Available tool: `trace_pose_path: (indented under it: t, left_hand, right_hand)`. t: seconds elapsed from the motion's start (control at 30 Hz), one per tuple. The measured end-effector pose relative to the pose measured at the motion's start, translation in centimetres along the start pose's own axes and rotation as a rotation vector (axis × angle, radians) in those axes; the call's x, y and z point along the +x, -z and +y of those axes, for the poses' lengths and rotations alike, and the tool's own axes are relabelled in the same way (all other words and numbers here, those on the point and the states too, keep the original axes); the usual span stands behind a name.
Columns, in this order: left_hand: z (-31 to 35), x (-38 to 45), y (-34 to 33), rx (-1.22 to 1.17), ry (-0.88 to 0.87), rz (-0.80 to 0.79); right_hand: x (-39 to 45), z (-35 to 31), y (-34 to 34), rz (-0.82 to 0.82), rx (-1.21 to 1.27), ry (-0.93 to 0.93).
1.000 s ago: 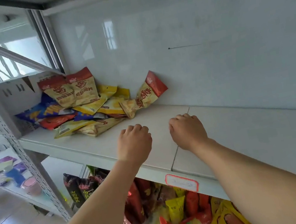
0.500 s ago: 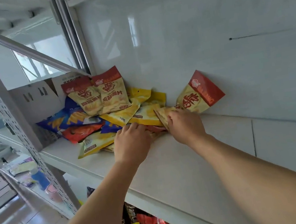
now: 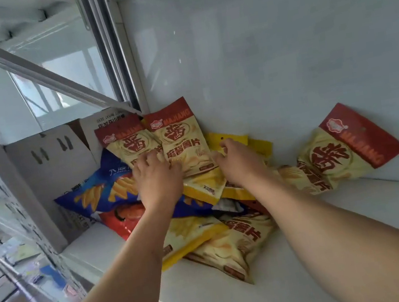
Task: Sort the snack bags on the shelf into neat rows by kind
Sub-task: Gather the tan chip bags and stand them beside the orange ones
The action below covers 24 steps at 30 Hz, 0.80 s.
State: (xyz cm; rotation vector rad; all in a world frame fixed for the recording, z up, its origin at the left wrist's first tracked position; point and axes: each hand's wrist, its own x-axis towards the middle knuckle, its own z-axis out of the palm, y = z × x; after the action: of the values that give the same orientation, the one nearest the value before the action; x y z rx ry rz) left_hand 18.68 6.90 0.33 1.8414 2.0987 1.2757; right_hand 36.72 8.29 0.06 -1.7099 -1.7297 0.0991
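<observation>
The snack bags look light, soft and air-puffed with slick film, likely to slide and crush, so the flat sealed top or bottom edges seem the best hold. At the shelf's (image 3: 317,275) back left corner, the left hand (image 3: 157,181) lies on the left red-topped Majiang chip bag (image 3: 124,147), fingers spread and relaxed. The right hand (image 3: 241,163), fingers loosely bent, touches the yellow bag (image 3: 235,136) beside the second Majiang bag (image 3: 180,138); another Majiang bag (image 3: 345,151) leans against the wall further right.
</observation>
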Motion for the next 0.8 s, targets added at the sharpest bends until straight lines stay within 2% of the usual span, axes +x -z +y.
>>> trace_pose_path:
  t: [0.13, 0.2, 0.33, 0.43, 0.5, 0.67, 0.8]
  left_hand:
    - [-2.2, 5.0, 0.3, -0.272, 0.209, -0.024]
    - [-3.2, 6.7, -0.1, -0.423, 0.305, -0.038]
    - [-4.9, 9.0, -0.9, -0.685, 0.475, -0.091]
    - [-5.5, 10.5, -1.5, -0.856, 0.525, -0.234]
    - [-5.5, 11.1, -1.7, -0.956, 0.539, -0.27]
    - [-5.3, 11.0, -1.7, -1.006, 0.578, -0.323]
    - [-5.3, 10.5, -1.5, -1.098, 0.548, -0.411]
  right_hand:
    - [2.3, -3.0, -3.1, 0.109, -0.225, -0.036]
    - [3.3, -4.2, -4.4, 0.104, -0.262, -0.09]
    - [4.5, -5.4, -6.1, 0.049, -0.095, -0.264]
    - [5.2, -5.6, -6.1, 0.07, -0.014, -0.326]
    - [5.5, -5.4, -5.8, 0.082, 0.126, -0.36]
    - [5.5, -4.7, -4.5, 0.093, 0.494, -0.344]
    - [4.8, -4.3, -2.8, 0.159, 0.646, -0.342]
